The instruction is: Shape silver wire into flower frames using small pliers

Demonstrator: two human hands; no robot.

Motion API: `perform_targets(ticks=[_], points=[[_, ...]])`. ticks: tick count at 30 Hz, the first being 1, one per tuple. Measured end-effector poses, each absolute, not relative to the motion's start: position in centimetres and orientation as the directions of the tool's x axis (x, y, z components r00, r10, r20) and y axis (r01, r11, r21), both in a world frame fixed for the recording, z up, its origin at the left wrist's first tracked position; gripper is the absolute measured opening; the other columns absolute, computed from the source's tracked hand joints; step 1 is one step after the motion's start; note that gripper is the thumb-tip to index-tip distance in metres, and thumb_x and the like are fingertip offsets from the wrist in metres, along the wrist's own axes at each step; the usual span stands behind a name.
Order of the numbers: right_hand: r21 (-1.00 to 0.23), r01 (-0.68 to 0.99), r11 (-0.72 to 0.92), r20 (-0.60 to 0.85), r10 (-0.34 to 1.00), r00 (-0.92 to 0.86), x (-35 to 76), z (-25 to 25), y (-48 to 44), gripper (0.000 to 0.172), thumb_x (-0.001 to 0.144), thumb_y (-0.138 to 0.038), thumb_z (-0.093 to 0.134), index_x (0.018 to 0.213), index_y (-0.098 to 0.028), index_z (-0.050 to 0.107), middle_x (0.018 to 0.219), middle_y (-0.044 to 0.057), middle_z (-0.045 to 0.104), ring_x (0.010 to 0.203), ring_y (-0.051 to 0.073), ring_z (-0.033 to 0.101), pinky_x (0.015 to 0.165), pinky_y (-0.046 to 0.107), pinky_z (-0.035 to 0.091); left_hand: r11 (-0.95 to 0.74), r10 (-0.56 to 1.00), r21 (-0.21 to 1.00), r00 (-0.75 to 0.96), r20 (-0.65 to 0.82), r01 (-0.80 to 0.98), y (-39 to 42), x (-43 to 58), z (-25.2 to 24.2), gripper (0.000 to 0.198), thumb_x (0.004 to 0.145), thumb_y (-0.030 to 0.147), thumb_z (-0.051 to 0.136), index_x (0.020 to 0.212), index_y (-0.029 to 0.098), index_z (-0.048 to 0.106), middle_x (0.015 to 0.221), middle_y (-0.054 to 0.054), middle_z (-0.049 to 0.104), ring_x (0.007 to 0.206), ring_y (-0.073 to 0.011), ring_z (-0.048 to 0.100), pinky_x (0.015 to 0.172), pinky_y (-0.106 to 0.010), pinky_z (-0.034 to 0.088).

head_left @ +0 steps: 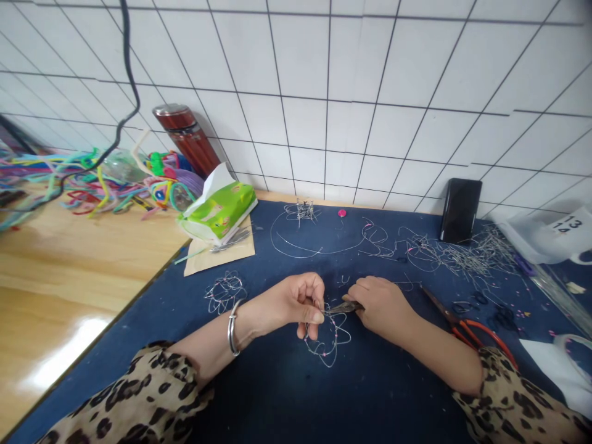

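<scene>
My left hand (300, 305) pinches a thin wire ring (329, 351) with petal-like loops and small pink beads, which hangs below the fingers over the blue mat (277, 394). From the right, my right hand (377, 302) is closed round a pair of pliers (345, 307). The jaws of the pliers meet the ring's upper edge beside my left thumb. Whether they grip the wire is too small to tell. Left of my left wrist lies another looped wire piece (225, 292).
Orange-handled scissors (472, 333) lie by my right forearm. Behind them spread loose wire (476, 256) and a leaning black phone (461, 211). A green tissue pack (219, 213), a red-brown flask (187, 139) and colourful pipe cleaners (106, 179) stand or lie at left. Tiles rise behind.
</scene>
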State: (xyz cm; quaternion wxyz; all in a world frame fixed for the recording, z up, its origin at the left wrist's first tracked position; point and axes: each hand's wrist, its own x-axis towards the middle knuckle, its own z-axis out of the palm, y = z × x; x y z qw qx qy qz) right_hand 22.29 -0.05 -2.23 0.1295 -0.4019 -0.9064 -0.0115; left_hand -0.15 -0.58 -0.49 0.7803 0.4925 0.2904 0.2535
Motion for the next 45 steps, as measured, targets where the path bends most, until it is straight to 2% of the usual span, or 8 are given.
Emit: perform_targets(ticks=[7,14,19,29,39,45], points=[[-0.112,0.729,0.676,0.248,0.729,-0.638,22.2,-2.5,-0.2,0.02,0.084,-0.024,0.046,0.067,-0.018,0.055,0.067,0.0,0.057,0.066,0.011,0.048,0.065,0.025,0.031,0.398,0.681,0.897,0.717,-0.149,-0.191,-0.7,-0.2,-0.9,0.023,0.073,0.012,0.066,0.084,0.014,0.046,0.06,0.004,0.057,0.051,-0.0113,0.064,0.038,-0.014,0.047],[-0.068,0.74,0.669,0.237,0.731,-0.64,22.3,-2.0,-0.2,0.02,0.085,-0.025,0.045,0.07,-0.019,0.056,0.068,0.001,0.057,0.068,0.013,0.047,0.064,0.027,0.029,0.447,0.638,0.863,0.76,-0.123,-0.236,-0.4,-0.5,-1.4,0.021,0.075,0.014,0.065,0.085,0.014,0.046,0.058,0.001,0.061,0.048,-0.0107,0.061,0.037,-0.013,0.044],[-0.03,0.741,0.67,0.286,0.716,-0.636,22.4,-1.9,-0.1,0.024,0.086,-0.024,0.043,0.068,-0.019,0.056,0.065,0.001,0.055,0.065,0.013,0.044,0.062,0.027,0.025,0.451,0.643,0.858,0.757,-0.121,-0.246,-0.3,-0.5,-1.5,0.021,0.075,0.013,0.064,0.085,0.015,0.046,0.06,0.001,0.06,0.047,-0.0101,0.06,0.037,-0.014,0.043],[0.146,0.714,0.685,0.357,0.636,-0.684,22.7,-0.4,-0.1,0.028,0.089,-0.022,0.041,0.064,-0.018,0.054,0.061,0.002,0.05,0.063,0.014,0.039,0.06,0.03,0.019,0.466,0.63,0.859,0.761,-0.154,-0.212,-0.3,-0.6,-1.6,0.02,0.076,0.014,0.063,0.085,0.015,0.046,0.06,0.002,0.06,0.044,-0.008,0.057,0.036,-0.013,0.04],[0.151,0.752,0.642,0.213,0.722,-0.659,22.8,-0.4,-0.6,0.017,0.083,-0.015,0.047,0.068,-0.019,0.054,0.064,0.003,0.054,0.064,0.016,0.041,0.057,0.032,0.018,0.439,0.677,0.89,0.696,-0.24,-0.12,-0.3,-0.3,-1.6,0.015,0.077,0.017,0.062,0.082,0.013,0.048,0.055,-0.001,0.063,0.043,-0.0068,0.055,0.038,-0.013,0.039],[0.182,0.779,0.6,0.262,0.734,-0.626,22.7,-0.1,-0.8,0.017,0.082,-0.012,0.047,0.068,-0.018,0.055,0.063,0.004,0.053,0.063,0.016,0.042,0.057,0.032,0.017,0.479,0.691,0.865,0.673,-0.264,-0.152,-0.1,-0.3,-1.3,0.015,0.077,0.017,0.063,0.081,0.013,0.049,0.054,0.001,0.061,0.043,-0.007,0.055,0.038,-0.013,0.04]])
